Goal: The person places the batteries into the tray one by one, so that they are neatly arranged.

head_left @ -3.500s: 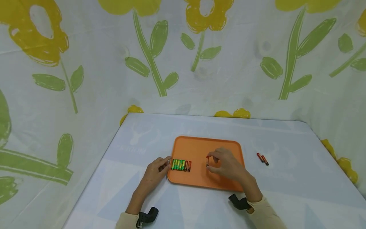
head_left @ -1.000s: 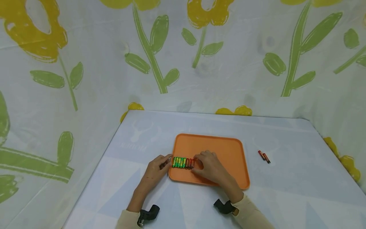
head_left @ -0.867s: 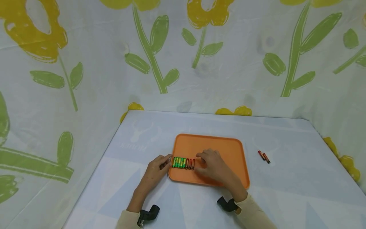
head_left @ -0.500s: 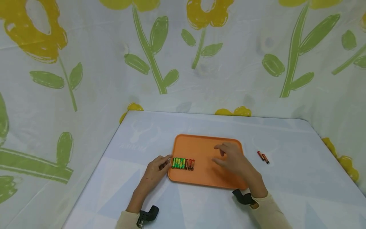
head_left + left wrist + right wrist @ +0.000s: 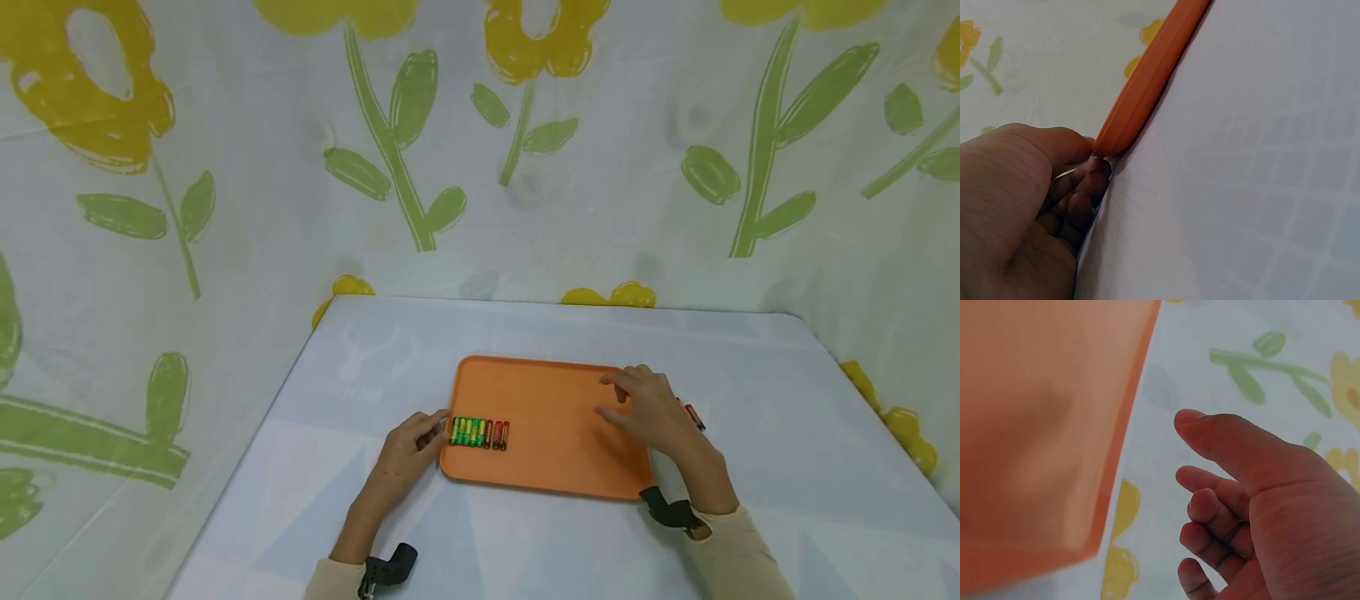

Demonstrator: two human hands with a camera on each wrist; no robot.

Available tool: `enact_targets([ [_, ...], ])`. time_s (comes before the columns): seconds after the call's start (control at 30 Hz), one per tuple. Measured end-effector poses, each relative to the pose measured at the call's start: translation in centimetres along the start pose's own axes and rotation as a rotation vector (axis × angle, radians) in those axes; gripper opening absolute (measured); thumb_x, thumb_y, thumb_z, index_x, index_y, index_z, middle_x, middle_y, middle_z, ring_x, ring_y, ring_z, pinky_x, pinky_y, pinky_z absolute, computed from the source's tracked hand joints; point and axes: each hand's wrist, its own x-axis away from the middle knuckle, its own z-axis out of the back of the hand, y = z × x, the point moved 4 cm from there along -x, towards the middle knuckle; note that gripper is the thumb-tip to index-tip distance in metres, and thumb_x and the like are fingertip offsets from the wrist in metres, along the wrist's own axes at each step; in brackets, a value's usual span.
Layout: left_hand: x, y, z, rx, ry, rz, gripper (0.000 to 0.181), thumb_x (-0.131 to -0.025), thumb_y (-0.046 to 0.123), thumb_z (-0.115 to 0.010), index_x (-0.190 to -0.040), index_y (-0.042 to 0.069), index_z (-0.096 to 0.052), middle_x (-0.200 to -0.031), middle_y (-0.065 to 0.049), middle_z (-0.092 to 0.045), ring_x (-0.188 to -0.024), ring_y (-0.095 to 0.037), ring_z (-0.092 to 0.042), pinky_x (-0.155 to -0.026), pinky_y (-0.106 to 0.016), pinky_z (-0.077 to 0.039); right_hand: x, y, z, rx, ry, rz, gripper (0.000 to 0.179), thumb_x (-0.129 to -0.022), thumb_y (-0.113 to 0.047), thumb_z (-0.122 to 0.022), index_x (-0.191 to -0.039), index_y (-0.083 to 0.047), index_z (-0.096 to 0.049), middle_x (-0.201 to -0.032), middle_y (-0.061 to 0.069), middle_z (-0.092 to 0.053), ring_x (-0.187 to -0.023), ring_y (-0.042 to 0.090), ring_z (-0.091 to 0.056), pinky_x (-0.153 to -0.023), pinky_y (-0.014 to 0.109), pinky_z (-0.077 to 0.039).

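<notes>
An orange tray (image 5: 555,400) lies on the table, with a row of small cylindrical batteries by its left edge. Several are green batteries (image 5: 468,432); to their right come three red batteries (image 5: 497,435). My left hand (image 5: 408,454) pinches the tray's left rim, thumb on top and fingertips below, as the left wrist view shows. Over the tray's right edge hovers my right hand (image 5: 654,412), thumb and fingers apart and holding nothing. Just past it, two more red batteries (image 5: 696,417) lie on the table, one mostly hidden behind the hand.
The tray stands around the middle of a pale patterned table (image 5: 420,333). A white cloth with printed flowers (image 5: 585,167) hangs behind and beside the table. A black wrist camera (image 5: 390,567) sits on each forearm.
My right hand set a red battery at the row's right end, let go, then moved right across the tray to its far edge. My left hand has stayed at the left rim.
</notes>
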Motion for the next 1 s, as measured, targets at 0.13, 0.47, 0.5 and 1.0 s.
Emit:
enact_targets([
  [0.13, -0.1, -0.2, 0.0, 0.005, 0.005, -0.017, 0.040, -0.098, 0.015, -0.067, -0.138, 0.011, -0.062, -0.090, 0.008, -0.057, -0.076, -0.009, -0.049, -0.064, -0.024, -0.044, 0.4, 1.3, 1.1, 0.027, 0.027, -0.010, 0.032, -0.082, -0.016, -0.084, -0.104, 0.001, -0.070, -0.074, -0.001, -0.045, -0.082, 0.022, -0.043, -0.071, 0.040, -0.027],
  [0.47, -0.2, -0.6, -0.1, 0.031, 0.014, -0.051, 0.039, -0.097, 0.012, -0.068, -0.136, 0.010, -0.064, -0.091, 0.009, -0.057, -0.078, -0.009, -0.051, -0.068, -0.024, -0.046, 1.5, 4.8, 2.7, 0.069, -0.016, -0.095, 0.036, -0.081, -0.015, -0.084, -0.109, 0.000, -0.069, -0.077, -0.002, -0.046, -0.084, 0.025, -0.045, -0.069, 0.039, -0.028],
  [0.5, -0.1, -0.6, -0.2, 0.033, 0.007, -0.045, 0.039, -0.098, 0.013, -0.068, -0.137, 0.011, -0.064, -0.092, 0.009, -0.057, -0.079, -0.008, -0.051, -0.068, -0.024, -0.046, 1.7, 5.2, 3.0, 0.079, -0.014, -0.086, 0.036, -0.080, -0.015, -0.085, -0.109, 0.000, -0.069, -0.077, -0.002, -0.046, -0.084, 0.024, -0.045, -0.069, 0.039, -0.028],
  [1.0, -0.1, -0.5, -0.4, 0.023, 0.017, -0.021, 0.039, -0.097, 0.013, -0.068, -0.136, 0.012, -0.064, -0.090, 0.009, -0.057, -0.079, -0.010, -0.050, -0.068, -0.023, -0.045, 3.4, 8.9, 4.5, 0.070, -0.102, -0.152, 0.035, -0.082, -0.015, -0.083, -0.109, 0.002, -0.068, -0.077, -0.002, -0.047, -0.083, 0.023, -0.045, -0.068, 0.038, -0.029],
])
